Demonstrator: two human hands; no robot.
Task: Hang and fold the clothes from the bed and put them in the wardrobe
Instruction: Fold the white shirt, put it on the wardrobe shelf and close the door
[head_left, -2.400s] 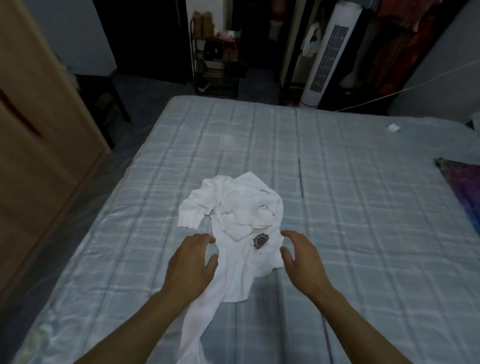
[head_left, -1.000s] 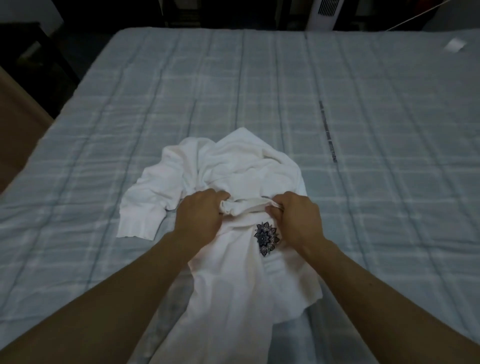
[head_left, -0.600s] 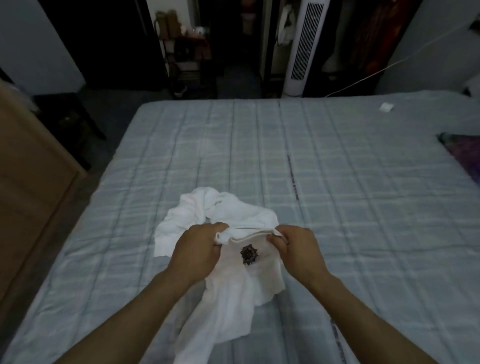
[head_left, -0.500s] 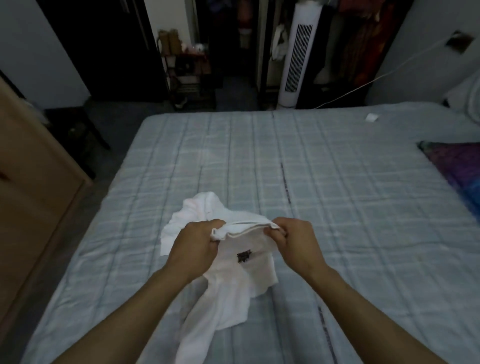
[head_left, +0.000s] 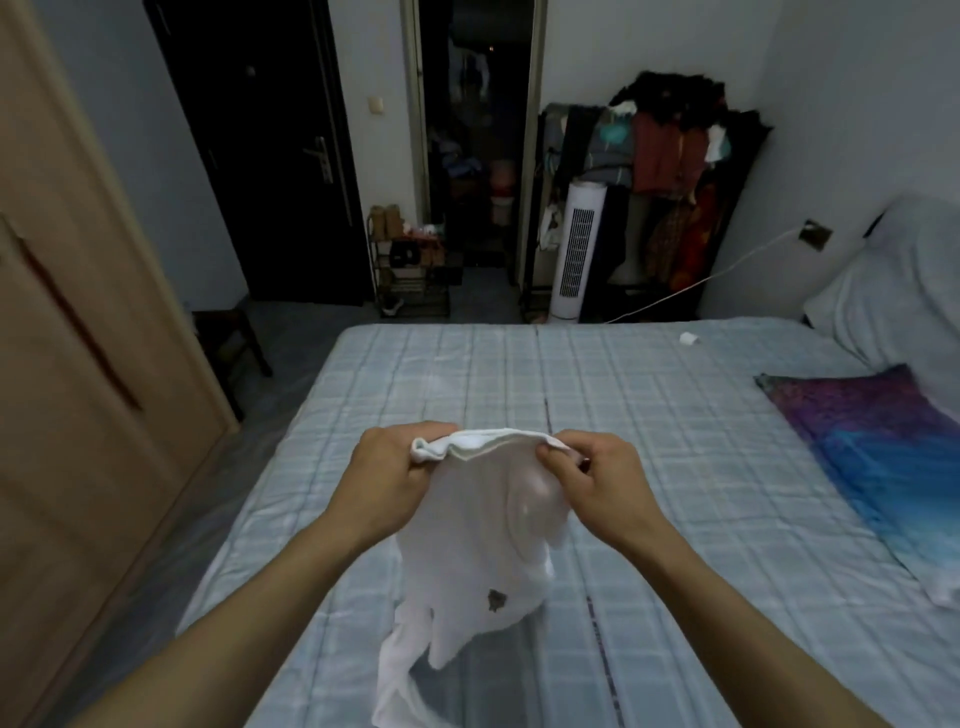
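The white shirt (head_left: 483, 525) hangs down in front of you over the bed (head_left: 675, 447). Your left hand (head_left: 395, 470) grips one end of its top edge, and your right hand (head_left: 597, 480) pinches the other end. A bright cloth (head_left: 878, 441) lies further right on the bed. Far off stands a white fan (head_left: 576, 249).

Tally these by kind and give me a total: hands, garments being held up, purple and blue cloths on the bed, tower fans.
Hands: 2, the left hand and the right hand, each pinching the top edge of the garment
White garment: 1
Purple and blue cloth: 1
Tower fan: 1
Total: 5
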